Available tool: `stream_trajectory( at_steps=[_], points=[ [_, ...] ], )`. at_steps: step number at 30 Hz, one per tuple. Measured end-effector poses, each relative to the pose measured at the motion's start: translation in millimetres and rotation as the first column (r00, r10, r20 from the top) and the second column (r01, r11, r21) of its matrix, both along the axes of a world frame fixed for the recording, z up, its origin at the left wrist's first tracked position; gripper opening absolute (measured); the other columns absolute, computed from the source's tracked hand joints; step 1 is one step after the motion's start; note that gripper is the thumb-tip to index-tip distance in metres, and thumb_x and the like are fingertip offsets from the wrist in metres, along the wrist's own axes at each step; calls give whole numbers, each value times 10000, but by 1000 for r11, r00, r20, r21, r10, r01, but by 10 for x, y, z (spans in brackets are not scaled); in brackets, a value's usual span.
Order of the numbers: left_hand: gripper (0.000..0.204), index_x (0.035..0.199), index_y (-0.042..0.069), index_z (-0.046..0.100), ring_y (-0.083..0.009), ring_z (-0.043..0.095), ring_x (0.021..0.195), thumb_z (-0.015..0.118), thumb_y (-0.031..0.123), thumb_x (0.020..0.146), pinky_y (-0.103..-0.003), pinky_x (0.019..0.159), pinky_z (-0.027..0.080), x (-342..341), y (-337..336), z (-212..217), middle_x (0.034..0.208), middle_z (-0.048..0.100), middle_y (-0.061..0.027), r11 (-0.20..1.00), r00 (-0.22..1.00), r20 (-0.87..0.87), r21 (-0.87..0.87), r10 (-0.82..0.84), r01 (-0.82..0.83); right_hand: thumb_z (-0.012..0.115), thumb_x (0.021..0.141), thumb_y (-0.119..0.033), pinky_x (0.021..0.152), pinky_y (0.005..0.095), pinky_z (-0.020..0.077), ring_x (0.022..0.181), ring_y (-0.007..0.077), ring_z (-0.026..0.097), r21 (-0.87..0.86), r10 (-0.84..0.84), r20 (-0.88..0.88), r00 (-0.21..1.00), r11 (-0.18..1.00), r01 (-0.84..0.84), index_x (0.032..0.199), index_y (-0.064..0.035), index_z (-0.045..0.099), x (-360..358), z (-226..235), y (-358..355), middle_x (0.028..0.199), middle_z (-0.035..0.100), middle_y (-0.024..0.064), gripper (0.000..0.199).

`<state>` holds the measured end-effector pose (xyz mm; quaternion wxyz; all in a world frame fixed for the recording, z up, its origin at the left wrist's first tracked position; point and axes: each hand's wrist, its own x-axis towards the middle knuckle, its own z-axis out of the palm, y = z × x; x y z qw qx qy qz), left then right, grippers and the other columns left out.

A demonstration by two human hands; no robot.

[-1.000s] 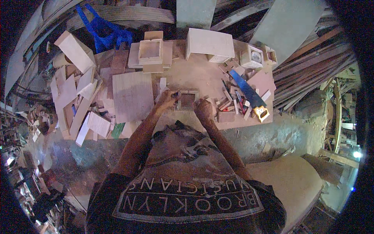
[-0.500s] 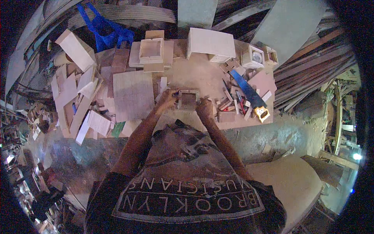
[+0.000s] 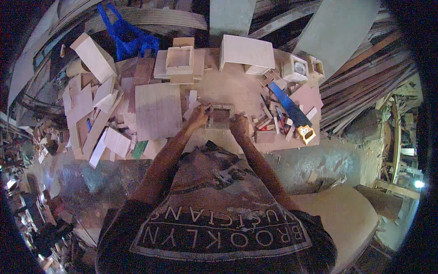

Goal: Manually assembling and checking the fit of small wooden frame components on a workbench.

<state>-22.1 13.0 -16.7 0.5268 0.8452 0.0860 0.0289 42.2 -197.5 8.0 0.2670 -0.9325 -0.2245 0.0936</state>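
A small square wooden frame (image 3: 222,126) lies near the front middle of the workbench. My left hand (image 3: 199,116) is closed on its left side, with a small dark thing at the fingertips that I cannot make out. Around the opposite side is my right hand (image 3: 240,124), its fingers bent and pressed against the wood. Left of the frame a wide flat wooden board (image 3: 158,111) lies beside my left forearm. A pale wood offcut (image 3: 193,96) rests just beyond my left hand.
To the right lie a handsaw (image 3: 290,107) with a blue blade, and scattered wood scraps and tools. Farther back stand a large wooden box (image 3: 247,51), an open square box (image 3: 179,60) and a small box (image 3: 295,68). Wood pieces (image 3: 93,109) pile up at the left.
Both hands keep their hold on the wooden frame and have hardly moved. The view has shifted slightly, with the things on the left appearing a little farther right.
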Motion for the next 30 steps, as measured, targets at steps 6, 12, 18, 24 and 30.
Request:
stream_trajectory(
  at_steps=[6,12,18,24,30],
  points=[
    [343,1140,54,542,-290,619,748,594,157,817,-376,656,492,4,-113,293,892,600,-211,997,983,-175,53,63,-55,657,724,-170,612,425,474,688,361,602,28,21,25,999,999,-22,805,33,552,-6,-13,-51,690,599,203,242],
    [314,1119,71,569,-289,616,735,566,167,820,-386,651,483,-52,159,274,908,610,-182,997,996,-88,77,33,-27,633,743,-180,679,425,489,804,365,597,-117,-6,202,979,993,30,903,38,569,-177,564,132,882,598,239,278],
    [374,1092,87,581,-272,543,1021,558,56,720,-378,811,478,-120,148,634,1104,571,-110,895,967,209,444,-149,42,586,764,-163,652,442,494,752,351,603,127,285,177,942,943,-309,1082,46,510,-711,608,158,857,597,217,388],
    [391,1103,79,554,-270,454,1158,546,38,714,-386,916,432,-93,228,694,1156,549,-89,776,877,92,516,-471,362,605,740,-199,602,442,508,681,379,605,-213,241,-260,935,930,-299,1349,32,128,-1054,435,638,778,614,204,807],
    [400,1183,47,493,-303,467,1141,490,117,790,-425,928,412,79,297,558,1147,564,-125,608,821,16,680,-571,409,589,746,-246,661,428,510,782,370,607,-230,4,-409,913,967,-108,1304,10,282,-804,334,1051,854,611,218,687]
  ],
)
